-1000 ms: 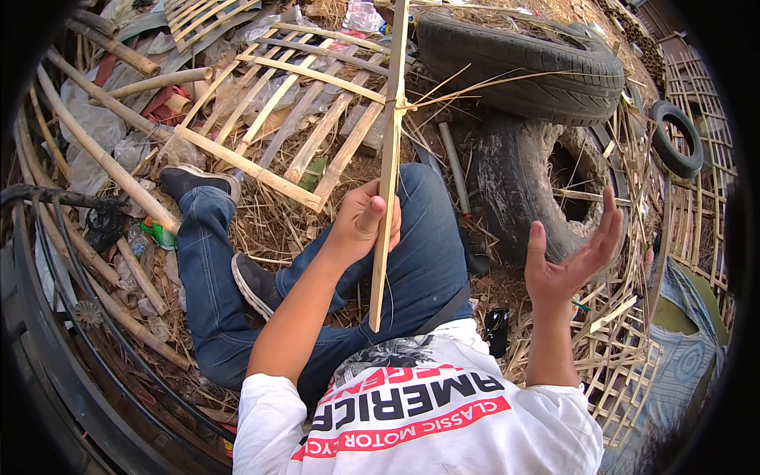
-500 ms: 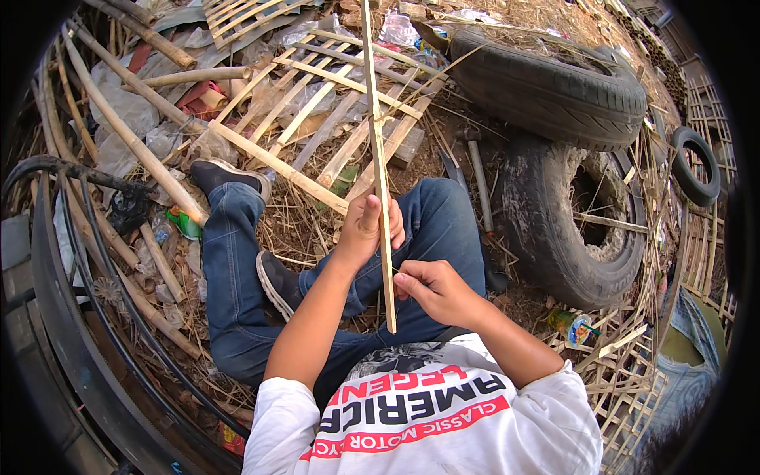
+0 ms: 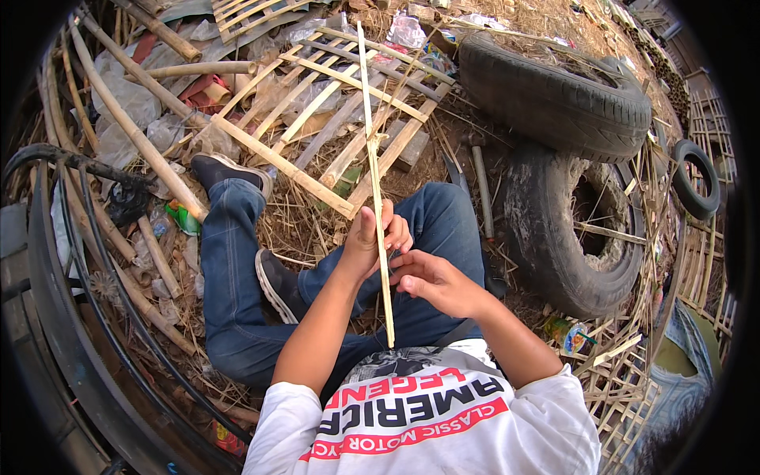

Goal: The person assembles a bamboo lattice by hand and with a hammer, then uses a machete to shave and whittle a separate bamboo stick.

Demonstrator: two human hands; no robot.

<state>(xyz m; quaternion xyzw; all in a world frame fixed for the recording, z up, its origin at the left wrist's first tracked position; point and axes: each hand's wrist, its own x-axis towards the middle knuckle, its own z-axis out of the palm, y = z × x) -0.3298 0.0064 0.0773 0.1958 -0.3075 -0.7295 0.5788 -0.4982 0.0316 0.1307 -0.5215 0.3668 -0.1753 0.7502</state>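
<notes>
A long, thin split bamboo strip (image 3: 374, 178) stands lengthwise in front of me, its near end close to my shirt and its far end over a slatted bamboo lattice (image 3: 283, 166). My left hand (image 3: 360, 249) is closed around it below the middle, thumb pointing up along its side. A node with frayed fibres shows just beyond that hand. Beside the strip, on its right, my right hand (image 3: 437, 283) is open with fingers spread and bent slightly, the fingertips near my left fingers. Whether those fingertips touch the strip I cannot tell.
Two large worn tires (image 3: 546, 99) lie at the right, one leaning on the other; a smaller tire (image 3: 681, 170) is beyond. Bamboo poles (image 3: 131, 127) and plastic litter cover the left, beside a black metal frame (image 3: 103, 273). A wooden-handled tool (image 3: 483, 190) lies past my knee.
My right hand has let go of its pinch beside the strip and spread its fingers. The strip has shifted toward me, and its far end has come into view.
</notes>
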